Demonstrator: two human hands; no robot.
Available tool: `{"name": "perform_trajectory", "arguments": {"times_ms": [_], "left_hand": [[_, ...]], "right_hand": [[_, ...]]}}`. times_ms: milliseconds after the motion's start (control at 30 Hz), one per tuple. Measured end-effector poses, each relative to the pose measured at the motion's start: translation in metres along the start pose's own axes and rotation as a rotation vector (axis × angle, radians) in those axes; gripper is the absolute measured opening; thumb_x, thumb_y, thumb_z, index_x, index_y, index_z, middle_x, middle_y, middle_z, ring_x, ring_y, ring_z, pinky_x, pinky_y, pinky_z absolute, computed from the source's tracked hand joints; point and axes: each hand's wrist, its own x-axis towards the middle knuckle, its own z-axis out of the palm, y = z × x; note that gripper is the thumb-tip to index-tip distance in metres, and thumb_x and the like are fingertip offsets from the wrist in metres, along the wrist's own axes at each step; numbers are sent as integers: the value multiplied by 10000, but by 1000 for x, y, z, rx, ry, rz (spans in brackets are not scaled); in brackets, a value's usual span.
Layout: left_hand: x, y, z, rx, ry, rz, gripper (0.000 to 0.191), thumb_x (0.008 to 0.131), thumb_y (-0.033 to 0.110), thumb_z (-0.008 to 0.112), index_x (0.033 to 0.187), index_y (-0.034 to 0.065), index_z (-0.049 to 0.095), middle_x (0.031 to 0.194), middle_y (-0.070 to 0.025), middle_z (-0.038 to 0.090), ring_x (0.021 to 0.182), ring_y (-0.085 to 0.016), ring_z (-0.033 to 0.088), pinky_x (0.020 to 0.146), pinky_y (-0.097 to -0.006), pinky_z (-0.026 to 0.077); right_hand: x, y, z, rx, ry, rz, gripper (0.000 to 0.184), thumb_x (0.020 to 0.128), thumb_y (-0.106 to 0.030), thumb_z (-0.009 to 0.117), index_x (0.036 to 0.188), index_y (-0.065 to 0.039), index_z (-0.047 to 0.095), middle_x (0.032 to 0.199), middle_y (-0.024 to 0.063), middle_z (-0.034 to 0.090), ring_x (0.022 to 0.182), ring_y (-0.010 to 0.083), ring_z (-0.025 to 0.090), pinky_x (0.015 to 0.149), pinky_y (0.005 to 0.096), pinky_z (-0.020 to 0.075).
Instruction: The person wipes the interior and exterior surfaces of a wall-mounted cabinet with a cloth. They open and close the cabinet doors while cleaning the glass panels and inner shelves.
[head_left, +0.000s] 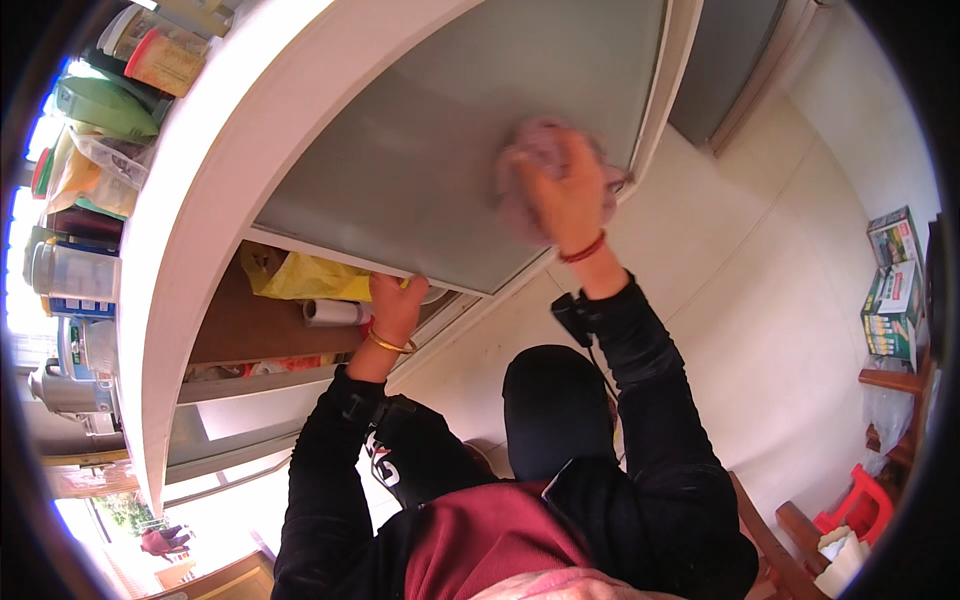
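Observation:
My right hand (566, 191), blurred by motion, presses a mauve cloth (517, 206) against a frosted glass cabinet door (450, 135) in a pale frame. The cloth bunches out around the fingers near the door's lower right part. At the door's near edge, my left hand (397, 304) grips the frame; some of its fingers are hidden. Beside that hand the cabinet stands open, showing a yellow plastic bag (315, 277) and a white roll (334, 313) on a brown shelf (247, 330).
Above the cabinet, a white countertop edge (191, 180) curves past jars, bags and a metal kettle (64, 388). Pale floor tiles (720, 247) lie to the right. Printed boxes (892, 300) and a red plastic stool (859, 502) stand at the far right. Another person (163, 541) is outside, lower left.

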Motion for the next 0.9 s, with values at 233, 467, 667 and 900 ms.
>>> {"name": "perform_trajectory", "arguments": {"times_ms": [233, 467, 667, 900], "left_hand": [[-1, -1, -1, -25, 17, 38, 324, 693, 24, 558, 1014, -20, 555, 942, -87, 616, 856, -185, 565, 776, -308, 444], [1, 4, -2, -2, -31, 56, 327, 696, 27, 561, 1020, -22, 556, 930, -75, 619, 857, -178, 569, 785, -303, 445], [0, 9, -5, -2, -46, -3, 320, 702, 29, 571, 1017, -28, 553, 928, -87, 625, 842, -176, 581, 770, -287, 451], [-2, 5, -2, -16, -17, 27, 332, 714, 44, 609, 1033, -24, 550, 946, -107, 637, 863, -192, 602, 771, -299, 461]], "right_hand": [[-7, 12, -5, 238, -5, 235, 266, 774, -87, 650, 1020, -11, 585, 1009, 124, 618, 878, 243, 612, 743, 299, 475], [8, 12, -11, 201, -51, 42, 265, 780, -47, 611, 1045, -32, 602, 1037, 135, 605, 893, 274, 609, 749, 316, 480], [1, -4, -8, 19, -16, -52, 272, 754, -30, 611, 1027, -24, 608, 1005, 148, 593, 911, 312, 593, 762, 334, 478], [0, 4, -13, 8, -14, -6, 260, 743, -23, 602, 1003, -30, 610, 1028, 135, 585, 916, 316, 579, 766, 334, 474]]}}
